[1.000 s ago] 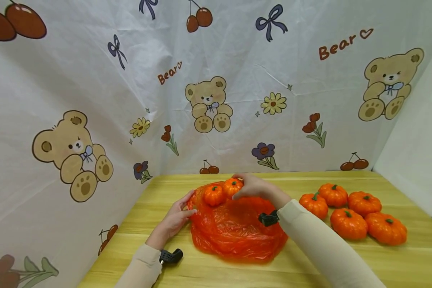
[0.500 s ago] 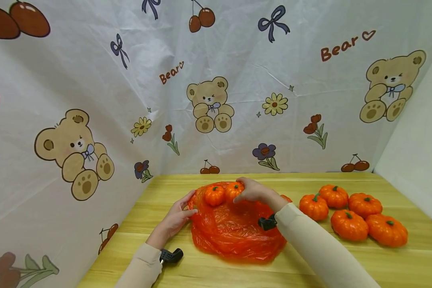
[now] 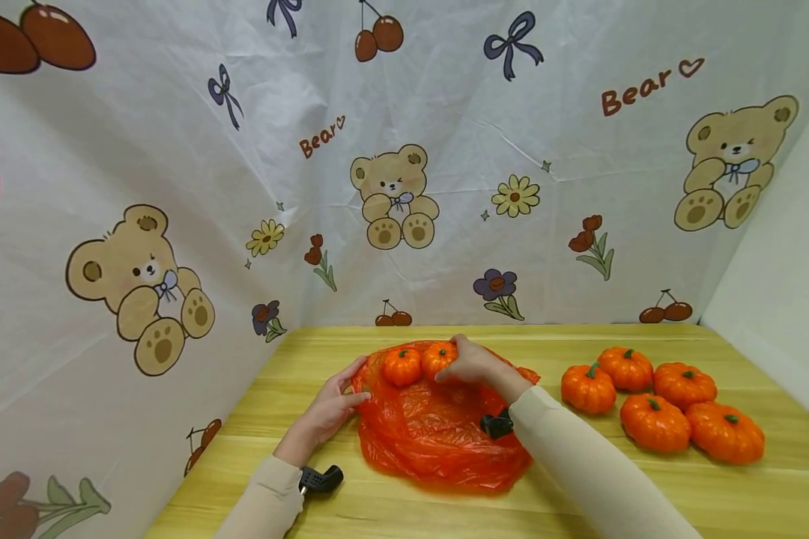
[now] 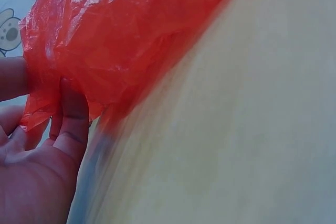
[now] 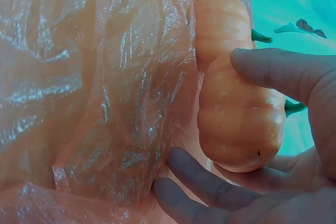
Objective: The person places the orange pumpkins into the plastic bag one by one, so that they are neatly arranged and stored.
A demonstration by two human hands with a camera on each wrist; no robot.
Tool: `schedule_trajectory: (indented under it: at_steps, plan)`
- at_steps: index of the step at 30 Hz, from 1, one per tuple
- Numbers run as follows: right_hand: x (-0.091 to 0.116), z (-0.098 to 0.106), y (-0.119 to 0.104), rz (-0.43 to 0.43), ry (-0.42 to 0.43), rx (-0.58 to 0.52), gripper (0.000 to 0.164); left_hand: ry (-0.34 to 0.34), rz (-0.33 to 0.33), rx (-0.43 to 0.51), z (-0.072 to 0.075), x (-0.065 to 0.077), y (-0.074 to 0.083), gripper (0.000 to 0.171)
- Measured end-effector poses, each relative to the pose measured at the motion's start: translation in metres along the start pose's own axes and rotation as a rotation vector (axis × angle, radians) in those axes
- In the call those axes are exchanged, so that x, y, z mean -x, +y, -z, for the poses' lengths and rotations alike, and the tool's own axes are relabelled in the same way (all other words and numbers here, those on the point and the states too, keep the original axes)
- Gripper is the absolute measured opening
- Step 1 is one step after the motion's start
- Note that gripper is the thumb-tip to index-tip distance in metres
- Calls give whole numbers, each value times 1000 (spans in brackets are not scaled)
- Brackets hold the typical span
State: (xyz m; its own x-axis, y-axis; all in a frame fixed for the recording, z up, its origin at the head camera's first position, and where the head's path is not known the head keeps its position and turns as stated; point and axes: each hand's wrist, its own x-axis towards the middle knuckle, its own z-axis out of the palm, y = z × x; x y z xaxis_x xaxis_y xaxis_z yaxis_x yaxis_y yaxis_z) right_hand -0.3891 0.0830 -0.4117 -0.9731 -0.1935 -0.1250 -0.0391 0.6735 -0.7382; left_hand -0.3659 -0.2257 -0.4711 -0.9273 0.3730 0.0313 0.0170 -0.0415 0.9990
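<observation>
A red plastic bag (image 3: 438, 449) lies spread open on the wooden table. My left hand (image 3: 330, 408) grips its left edge, thumb on the inner side and fingers behind the film; the left wrist view shows the gathered plastic (image 4: 115, 40) between them. Inside the bag's far side sits one small orange toy pumpkin (image 3: 402, 366). Right beside it is a second small pumpkin (image 5: 241, 119), held by my right hand (image 3: 475, 363). In the right wrist view the thumb lies on one side of this pumpkin and a finger curls under the other; two more fingers reach toward the bag film.
Several larger orange pumpkins (image 3: 654, 423) with green stems are grouped on the table's right side. A white cloth (image 3: 445, 150) printed with bears hangs behind and to the left. A white wall (image 3: 775, 292) bounds the right. Black wrist-worn devices (image 3: 320, 479) sit at both cuffs.
My right hand has lowered slightly with the second pumpkin, which now sits level beside the first. The left hand keeps its grip on the bag edge. The head view has shifted a little.
</observation>
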Motion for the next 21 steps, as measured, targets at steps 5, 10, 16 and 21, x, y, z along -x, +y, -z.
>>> schedule_trajectory:
  at_steps: [5, 10, 16, 21]
  plan:
    - [-2, -3, 0, -34, 26, 8, 88, 6, 1, -12, -1, 1, -1, 85]
    - [-5, -4, 1, -37, 48, 20, 86, 9, -1, -16, -1, 1, 0, 85]
    - [-3, -4, 1, -24, 69, 27, 89, 2, -2, -19, -1, 1, 2, 85]
    - [-4, -6, 1, -29, 79, 25, 92, 5, 0, -20, -1, 1, 0, 85]
